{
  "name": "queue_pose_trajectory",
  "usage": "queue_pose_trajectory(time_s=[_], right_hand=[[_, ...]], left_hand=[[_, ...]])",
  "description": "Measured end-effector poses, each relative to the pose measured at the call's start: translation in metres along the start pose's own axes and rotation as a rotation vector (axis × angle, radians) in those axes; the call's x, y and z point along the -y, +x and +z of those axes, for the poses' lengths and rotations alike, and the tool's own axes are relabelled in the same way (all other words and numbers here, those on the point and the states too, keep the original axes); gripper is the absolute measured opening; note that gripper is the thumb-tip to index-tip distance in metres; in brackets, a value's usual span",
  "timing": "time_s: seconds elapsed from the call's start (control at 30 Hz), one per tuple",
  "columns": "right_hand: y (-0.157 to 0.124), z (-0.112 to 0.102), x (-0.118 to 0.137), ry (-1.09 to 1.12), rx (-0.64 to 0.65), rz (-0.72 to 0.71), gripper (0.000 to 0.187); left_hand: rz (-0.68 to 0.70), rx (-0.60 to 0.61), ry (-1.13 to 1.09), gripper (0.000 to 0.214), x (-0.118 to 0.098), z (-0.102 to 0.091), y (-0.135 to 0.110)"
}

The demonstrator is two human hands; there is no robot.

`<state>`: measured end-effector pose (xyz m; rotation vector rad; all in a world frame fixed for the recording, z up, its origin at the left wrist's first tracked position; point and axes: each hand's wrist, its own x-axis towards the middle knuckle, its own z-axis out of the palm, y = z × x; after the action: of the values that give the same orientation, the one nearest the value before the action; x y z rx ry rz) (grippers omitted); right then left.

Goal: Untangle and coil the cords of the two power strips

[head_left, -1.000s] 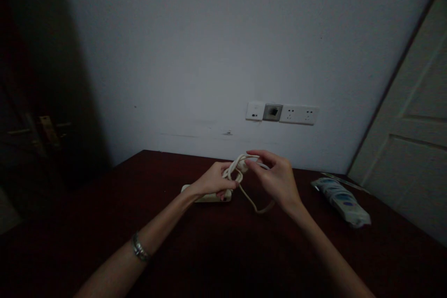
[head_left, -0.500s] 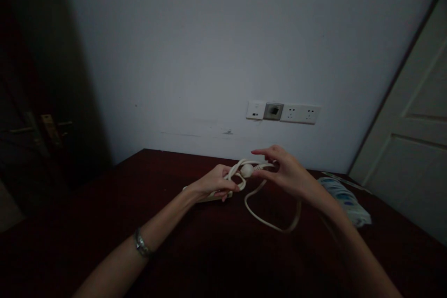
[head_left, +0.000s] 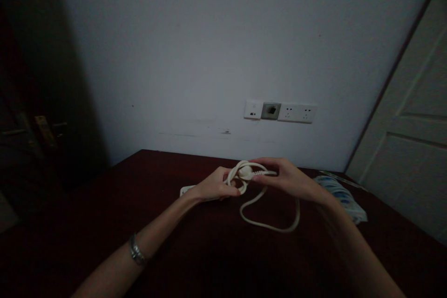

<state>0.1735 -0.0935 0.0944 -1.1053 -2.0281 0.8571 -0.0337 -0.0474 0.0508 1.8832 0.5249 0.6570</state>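
A white power cord [head_left: 268, 227] is looped and tangled between my two hands, above the dark red table. My left hand [head_left: 217, 185] is closed around the coiled part of the cord. White plug [head_left: 246, 172] sits among these loops, and my right hand [head_left: 284, 176] pinches it at its ribbed neck with thumb and fingers. From the hands a slack loop of cord hangs down toward the tabletop. Partly hidden behind my left hand and wrist is a white power strip [head_left: 186, 190]; whether the left fingers touch it I cannot tell.
The dark red table [head_left: 167, 163] meets the wall. Wall sockets [head_left: 296, 113] and a grey-framed plate [head_left: 270, 111] are fixed above it. A clear plastic package [head_left: 344, 198] with blue marks lies right, beside my forearm. Doors stand at both sides.
My right index finger has come down onto the plug's neck, and the plug has shifted slightly left into the loops. The view has turned a little.
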Motion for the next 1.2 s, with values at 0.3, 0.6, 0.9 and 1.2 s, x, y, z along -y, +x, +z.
queue_pose_trajectory(time_s=[0.3,0.6,0.9,1.2], right_hand=[[-0.002,0.005,0.006,-0.005,-0.039,0.083,0.035],[-0.001,0.014,0.005,-0.174,-0.106,0.011,0.024],[0.004,0.024,0.000,-0.344,-0.254,-0.011,0.019],[0.008,0.032,0.001,-0.652,-0.388,0.059,0.026]], left_hand=[[-0.060,-0.197,0.220,0.042,-0.005,0.012,0.001],[-0.044,-0.191,0.191,0.037,-0.006,0.010,0.001],[-0.059,-0.326,0.152,0.025,0.000,0.016,0.006],[-0.069,-0.129,-0.626,0.033,0.007,-0.003,0.010]])
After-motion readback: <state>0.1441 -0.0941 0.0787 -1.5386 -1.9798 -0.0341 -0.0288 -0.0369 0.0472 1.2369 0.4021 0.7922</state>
